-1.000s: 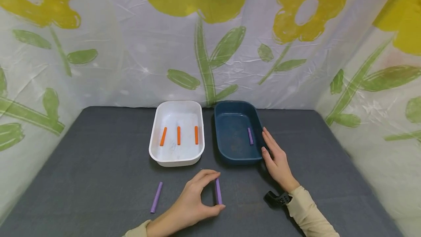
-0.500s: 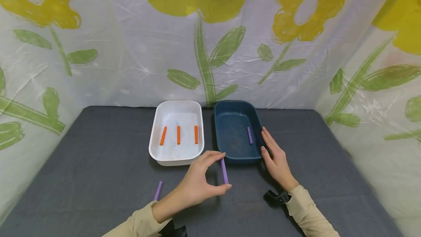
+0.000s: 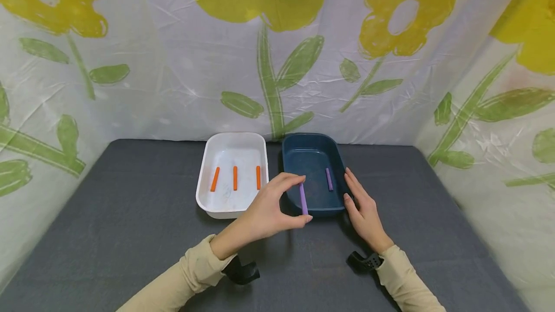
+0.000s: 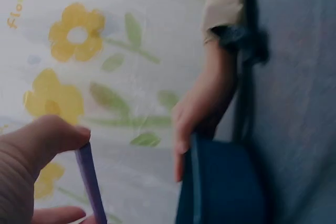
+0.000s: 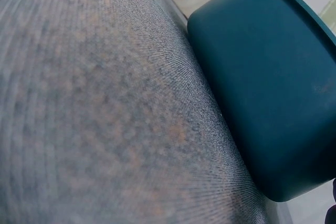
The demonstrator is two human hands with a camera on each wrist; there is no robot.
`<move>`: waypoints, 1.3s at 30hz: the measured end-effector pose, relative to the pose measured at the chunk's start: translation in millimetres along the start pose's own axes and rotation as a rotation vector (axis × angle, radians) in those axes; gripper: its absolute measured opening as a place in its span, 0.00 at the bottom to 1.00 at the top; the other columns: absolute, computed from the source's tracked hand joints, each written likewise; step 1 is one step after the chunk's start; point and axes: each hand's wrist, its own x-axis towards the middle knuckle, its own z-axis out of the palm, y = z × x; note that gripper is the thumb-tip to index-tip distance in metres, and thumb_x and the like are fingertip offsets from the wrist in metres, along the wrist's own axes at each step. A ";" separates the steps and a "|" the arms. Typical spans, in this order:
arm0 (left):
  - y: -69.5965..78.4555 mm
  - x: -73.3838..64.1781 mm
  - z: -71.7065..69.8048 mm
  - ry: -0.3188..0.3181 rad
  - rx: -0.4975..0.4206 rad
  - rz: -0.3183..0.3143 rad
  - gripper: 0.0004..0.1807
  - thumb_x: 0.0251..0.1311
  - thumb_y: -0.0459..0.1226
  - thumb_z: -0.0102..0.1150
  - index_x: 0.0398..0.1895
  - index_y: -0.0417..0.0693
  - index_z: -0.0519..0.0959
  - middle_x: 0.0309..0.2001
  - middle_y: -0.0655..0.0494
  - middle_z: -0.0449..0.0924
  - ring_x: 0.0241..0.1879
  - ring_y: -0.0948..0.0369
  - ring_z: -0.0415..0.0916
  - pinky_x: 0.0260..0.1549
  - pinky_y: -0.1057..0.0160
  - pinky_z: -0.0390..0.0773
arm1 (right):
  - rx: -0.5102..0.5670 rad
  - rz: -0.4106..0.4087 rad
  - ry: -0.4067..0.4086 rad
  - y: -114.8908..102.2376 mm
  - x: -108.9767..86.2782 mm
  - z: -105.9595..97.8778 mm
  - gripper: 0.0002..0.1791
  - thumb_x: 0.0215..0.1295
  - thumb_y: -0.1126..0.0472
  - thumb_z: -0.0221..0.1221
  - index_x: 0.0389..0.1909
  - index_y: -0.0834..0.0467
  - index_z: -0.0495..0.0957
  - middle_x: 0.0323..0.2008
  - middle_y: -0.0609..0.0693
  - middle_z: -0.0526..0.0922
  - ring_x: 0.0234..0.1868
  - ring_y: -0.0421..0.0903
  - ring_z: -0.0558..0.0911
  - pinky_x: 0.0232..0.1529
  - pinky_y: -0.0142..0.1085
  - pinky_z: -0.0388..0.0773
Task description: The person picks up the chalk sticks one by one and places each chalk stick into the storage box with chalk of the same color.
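Observation:
Between the thumb and fingertips of my left hand (image 3: 270,208) is a slim purple stick (image 3: 303,200), pinched at its two ends. It is held over the near left edge of a dark blue tray (image 3: 310,170). The left wrist view shows the same stick (image 4: 90,179) below my thumb. A second purple stick (image 3: 329,179) lies inside the blue tray, towards its right side. My right hand (image 3: 366,213) rests against the tray's right side with its fingers extended. In the right wrist view the tray's outer wall (image 5: 268,82) fills the right part.
A white tray (image 3: 236,150) stands left of the blue one, with three orange sticks (image 3: 235,178) inside. Both sit on a dark grey cloth-covered table (image 3: 121,215). Behind them hangs a curtain (image 3: 173,61) with yellow flowers.
My left hand has carried the purple stick forward and slightly right, from the table to the blue tray's edge. My left forearm now covers the loose purple stick. My right hand stays put.

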 end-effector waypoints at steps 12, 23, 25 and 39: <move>-0.3 55.2 -26.3 -0.147 0.131 0.005 0.41 0.51 0.45 0.75 0.68 0.43 0.71 0.60 0.52 0.76 0.59 0.56 0.73 0.57 0.53 0.75 | 0.009 0.010 -0.013 -0.1 0.4 0.7 0.29 0.71 0.70 0.51 0.73 0.66 0.62 0.74 0.57 0.60 0.74 0.53 0.61 0.70 0.24 0.50; -11.7 98.1 -31.3 -0.211 0.196 -0.118 0.42 0.52 0.46 0.75 0.70 0.42 0.69 0.62 0.49 0.75 0.61 0.53 0.71 0.60 0.54 0.72 | 0.024 0.002 0.001 -2.1 0.3 -0.2 0.30 0.70 0.72 0.51 0.73 0.67 0.61 0.74 0.59 0.61 0.73 0.57 0.62 0.70 0.24 0.50; -15.8 107.0 -28.5 -0.219 0.229 -0.142 0.43 0.52 0.45 0.75 0.70 0.41 0.69 0.61 0.47 0.75 0.61 0.54 0.71 0.59 0.55 0.73 | 0.026 -0.001 0.004 -1.2 -0.2 -0.7 0.30 0.70 0.72 0.51 0.72 0.67 0.61 0.74 0.60 0.61 0.73 0.57 0.62 0.70 0.24 0.50; -54.1 142.1 29.2 -0.222 0.297 -0.331 0.41 0.53 0.41 0.75 0.69 0.39 0.69 0.66 0.45 0.71 0.69 0.48 0.62 0.64 0.52 0.68 | 0.040 -0.001 -0.014 1.4 -4.2 -2.7 0.30 0.71 0.71 0.50 0.73 0.66 0.60 0.75 0.57 0.59 0.73 0.56 0.61 0.70 0.24 0.50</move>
